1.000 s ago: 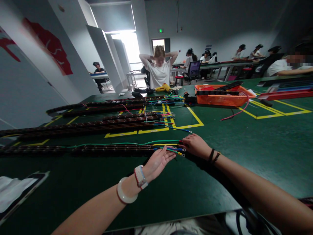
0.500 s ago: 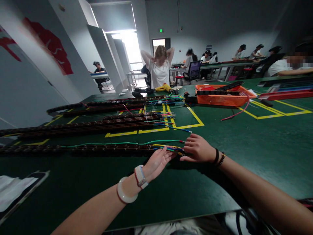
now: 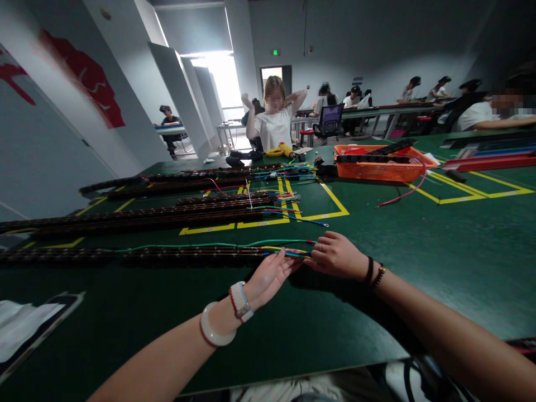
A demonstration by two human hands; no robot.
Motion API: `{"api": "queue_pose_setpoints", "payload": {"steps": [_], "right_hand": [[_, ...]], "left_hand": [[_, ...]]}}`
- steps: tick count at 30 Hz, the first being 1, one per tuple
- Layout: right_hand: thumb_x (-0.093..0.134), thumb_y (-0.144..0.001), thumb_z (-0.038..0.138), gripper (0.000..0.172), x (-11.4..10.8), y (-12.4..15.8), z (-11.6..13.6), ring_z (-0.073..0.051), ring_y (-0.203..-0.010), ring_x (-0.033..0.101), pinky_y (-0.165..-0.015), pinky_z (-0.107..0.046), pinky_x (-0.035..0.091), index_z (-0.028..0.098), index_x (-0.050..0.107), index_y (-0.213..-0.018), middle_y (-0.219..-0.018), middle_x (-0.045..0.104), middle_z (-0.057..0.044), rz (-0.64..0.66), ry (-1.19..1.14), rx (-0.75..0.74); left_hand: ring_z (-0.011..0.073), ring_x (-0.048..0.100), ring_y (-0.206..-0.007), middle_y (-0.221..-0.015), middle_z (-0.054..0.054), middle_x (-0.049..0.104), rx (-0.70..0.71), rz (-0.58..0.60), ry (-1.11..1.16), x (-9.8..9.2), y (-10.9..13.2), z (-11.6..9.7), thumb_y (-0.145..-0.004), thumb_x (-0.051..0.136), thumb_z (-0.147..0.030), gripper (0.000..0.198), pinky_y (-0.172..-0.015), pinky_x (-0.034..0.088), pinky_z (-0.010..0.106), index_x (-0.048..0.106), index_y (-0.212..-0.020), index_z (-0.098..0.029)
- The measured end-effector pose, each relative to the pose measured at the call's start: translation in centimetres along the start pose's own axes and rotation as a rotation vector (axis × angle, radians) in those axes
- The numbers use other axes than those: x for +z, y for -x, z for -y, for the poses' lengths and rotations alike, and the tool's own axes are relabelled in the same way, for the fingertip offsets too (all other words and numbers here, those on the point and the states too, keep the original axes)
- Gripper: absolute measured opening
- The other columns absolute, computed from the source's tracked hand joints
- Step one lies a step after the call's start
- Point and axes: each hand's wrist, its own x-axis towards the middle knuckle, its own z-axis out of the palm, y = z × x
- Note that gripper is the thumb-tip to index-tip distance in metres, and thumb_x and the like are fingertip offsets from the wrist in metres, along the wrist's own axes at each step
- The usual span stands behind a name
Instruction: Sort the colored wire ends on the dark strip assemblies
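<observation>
A long black cable chain (image 3: 192,254) lies along the near side of the green table, with coloured wires (image 3: 288,249) coming out of its right end. My left hand (image 3: 270,277), palm turned up, is closed around these wires near the chain's end. On their right-hand ends, my right hand (image 3: 338,255) has its fingers curled and pinched, hiding the tips. A separate green wire (image 3: 234,244) runs on top of the chain, its red-sleeved terminal just beyond my right fingers.
Further chains with wire ends (image 3: 209,207) lie behind, over yellow tape frames. An orange basket (image 3: 377,170) holds black chain pieces, with a red wire hanging out. A yellow heat gun (image 3: 281,151) lies at the far edge. A co-worker (image 3: 274,125) sits opposite.
My right hand has shifted slightly left and down along the wires, covering ends that showed before. My left hand stays put. The co-worker opposite has lowered one arm.
</observation>
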Motion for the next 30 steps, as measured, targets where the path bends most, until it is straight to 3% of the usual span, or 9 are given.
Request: {"api": "queue_pose_setpoints", "payload": {"steps": [15, 20, 30], "right_hand": [[0.045, -0.091, 0.04, 0.035, 1.2, -0.4, -0.4, -0.014, -0.064, 0.053, -0.068, -0.029, 0.028, 0.018, 0.058, -0.066, -0.065, 0.064, -0.003, -0.034, 0.012, 0.374], [0.048, -0.089, 0.041, 0.034, 1.4, -0.3, -0.4, -0.014, -0.065, 0.054, -0.069, -0.028, 0.029, 0.018, 0.058, -0.064, -0.064, 0.064, -0.003, 0.057, -0.072, 0.365], [0.05, -0.087, 0.038, 0.033, 1.8, -0.4, 0.3, -0.015, -0.068, 0.053, -0.071, -0.031, 0.027, 0.019, 0.062, -0.064, -0.067, 0.066, -0.004, 0.191, -0.105, 0.241]], "left_hand": [[0.0232, 0.062, -0.099, -0.105, 0.019, 0.065, -0.102, 0.067, -0.062, -0.3, -0.6, -1.7, -0.088, 0.05, -0.028, 0.027, -0.099, 0.04, 0.041, 0.062, -0.098, -0.005], [0.0205, 0.066, -0.085, -0.091, 0.016, 0.068, -0.115, 0.03, -0.126, -0.3, -0.1, -1.5, -0.09, 0.045, -0.028, 0.028, -0.09, 0.045, 0.037, 0.063, -0.091, -0.006], [0.0197, 0.065, -0.082, -0.085, 0.013, 0.068, -0.098, 0.01, -0.138, -0.2, 0.0, -1.4, -0.09, 0.044, -0.025, 0.025, -0.084, 0.047, 0.036, 0.062, -0.086, -0.009]]}}
